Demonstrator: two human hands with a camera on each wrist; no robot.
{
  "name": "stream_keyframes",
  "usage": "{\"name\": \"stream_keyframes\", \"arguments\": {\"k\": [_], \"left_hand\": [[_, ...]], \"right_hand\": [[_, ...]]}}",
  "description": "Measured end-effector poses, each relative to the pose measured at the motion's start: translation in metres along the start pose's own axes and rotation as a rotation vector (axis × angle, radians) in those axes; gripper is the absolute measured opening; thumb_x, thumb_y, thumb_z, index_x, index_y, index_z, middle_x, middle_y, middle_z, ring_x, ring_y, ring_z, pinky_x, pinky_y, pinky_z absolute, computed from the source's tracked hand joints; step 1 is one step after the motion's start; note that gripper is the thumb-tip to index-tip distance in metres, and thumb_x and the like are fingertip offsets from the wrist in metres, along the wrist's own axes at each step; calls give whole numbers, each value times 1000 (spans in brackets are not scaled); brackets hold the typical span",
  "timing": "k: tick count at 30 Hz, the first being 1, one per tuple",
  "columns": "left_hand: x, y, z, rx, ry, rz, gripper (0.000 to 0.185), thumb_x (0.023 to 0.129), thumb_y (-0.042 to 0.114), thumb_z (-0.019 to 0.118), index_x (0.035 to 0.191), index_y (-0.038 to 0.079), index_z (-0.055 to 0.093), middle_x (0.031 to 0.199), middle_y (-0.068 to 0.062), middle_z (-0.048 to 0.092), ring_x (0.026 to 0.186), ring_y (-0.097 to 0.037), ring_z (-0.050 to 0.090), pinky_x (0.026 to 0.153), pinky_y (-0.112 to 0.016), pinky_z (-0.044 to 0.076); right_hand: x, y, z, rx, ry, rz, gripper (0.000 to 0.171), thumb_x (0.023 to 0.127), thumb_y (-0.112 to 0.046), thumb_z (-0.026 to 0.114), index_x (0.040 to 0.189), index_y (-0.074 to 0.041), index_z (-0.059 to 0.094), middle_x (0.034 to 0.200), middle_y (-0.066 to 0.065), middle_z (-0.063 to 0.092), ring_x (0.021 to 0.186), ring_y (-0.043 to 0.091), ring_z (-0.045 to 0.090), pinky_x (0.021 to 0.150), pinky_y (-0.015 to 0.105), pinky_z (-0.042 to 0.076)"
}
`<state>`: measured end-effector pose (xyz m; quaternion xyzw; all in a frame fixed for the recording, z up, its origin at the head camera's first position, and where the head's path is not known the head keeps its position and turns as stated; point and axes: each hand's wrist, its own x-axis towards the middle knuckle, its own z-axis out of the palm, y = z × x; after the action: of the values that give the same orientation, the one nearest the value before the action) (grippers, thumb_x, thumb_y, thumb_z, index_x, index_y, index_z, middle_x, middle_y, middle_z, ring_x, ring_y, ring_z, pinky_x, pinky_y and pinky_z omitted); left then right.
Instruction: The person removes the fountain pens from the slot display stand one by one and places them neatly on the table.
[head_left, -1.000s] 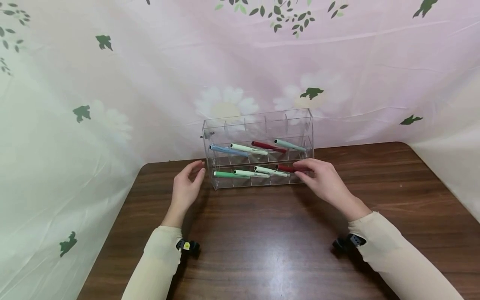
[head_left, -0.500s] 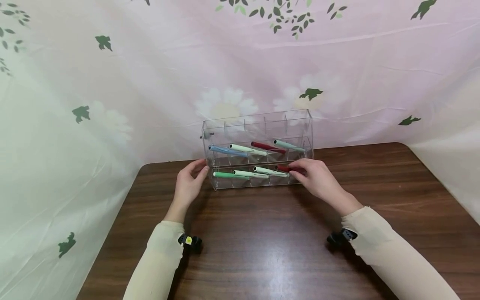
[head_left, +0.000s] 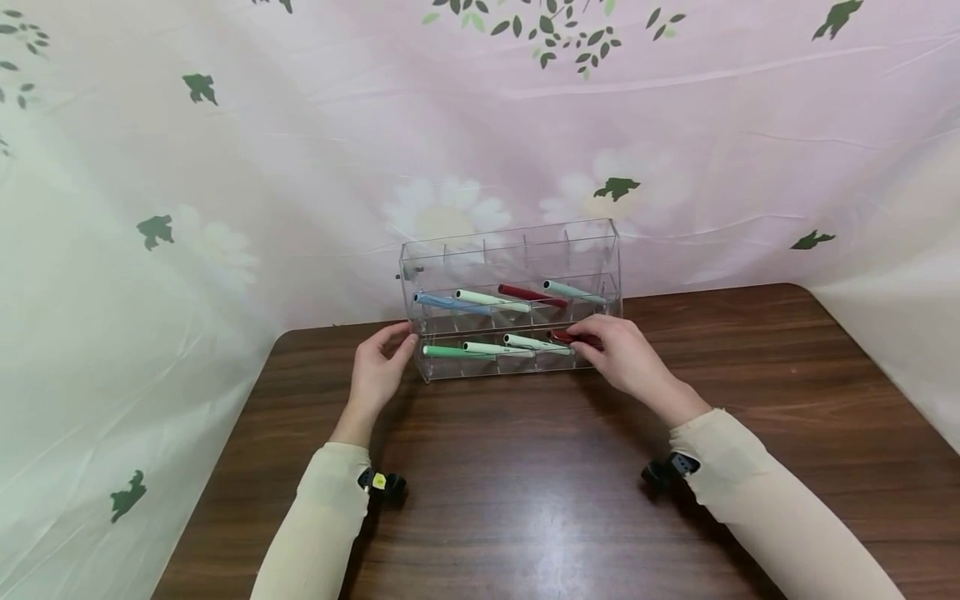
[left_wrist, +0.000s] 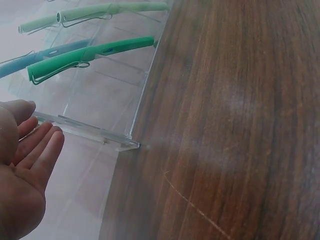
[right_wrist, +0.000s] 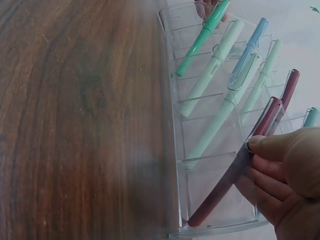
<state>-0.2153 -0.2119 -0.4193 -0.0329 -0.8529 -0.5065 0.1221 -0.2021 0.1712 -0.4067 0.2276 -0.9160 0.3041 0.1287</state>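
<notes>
A clear acrylic pen holder with two stepped rows stands at the table's far edge. My right hand pinches the dark red pen in the lower row's rightmost slot. In the right wrist view the thumb lies on the dark red pen and the fingers of my right hand curl beneath it. My left hand is at the holder's left end, fingers straight. In the left wrist view the left hand lies open close to the holder's base; whether it touches, I cannot tell.
The lower row also holds a green pen and two pale green ones. The upper row has a blue pen, a pale green, a dark red and a teal one. The brown wooden table meets a floral cloth behind and on both sides.
My right hand slid left along the lower row and took the dark red pen between thumb and fingers. My left hand moved up closer to the holder's left end.
</notes>
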Motion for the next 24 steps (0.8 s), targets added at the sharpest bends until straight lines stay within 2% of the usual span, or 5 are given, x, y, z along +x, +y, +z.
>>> {"name": "stream_keyframes", "arguments": {"k": [4,6,13,16,24], "left_hand": [[-1,-1,1,0,-1,-19,30,106,14,70,132,0,73,133,-20,75,122,-33,71,102,-37,60],[-1,-1,1,-4,-4,-30,30,107,15,70,132,0,73,134,-19,75,122,-33,71,106,-50,59],[-3,1,0,-28,-8,-40,29,106,15,70,132,1,73,134,-18,75,122,-33,71,106,-52,58],[-4,1,1,-23,-6,-35,29,107,16,70,132,2,73,134,-17,75,122,-31,71,104,-46,59],[-4,-1,2,-46,0,-31,29,106,15,70,132,1,74,135,-17,75,122,-30,71,90,-14,54]], "right_hand": [[0,1,3,-3,19,-11,18,98,-3,77,116,-1,79,112,17,79,103,37,74,89,56,59],[0,1,4,-2,30,-14,18,98,-3,77,116,-1,80,112,17,79,103,36,74,89,55,59],[-1,0,7,22,56,-18,17,98,-2,78,115,-1,80,111,16,79,100,34,74,85,53,60],[-2,-1,6,29,66,-19,17,98,-2,78,115,-2,80,110,15,79,98,33,74,83,52,61],[-3,-4,-2,71,128,-23,16,95,0,80,111,-2,81,106,14,79,92,28,73,77,44,63]]}}
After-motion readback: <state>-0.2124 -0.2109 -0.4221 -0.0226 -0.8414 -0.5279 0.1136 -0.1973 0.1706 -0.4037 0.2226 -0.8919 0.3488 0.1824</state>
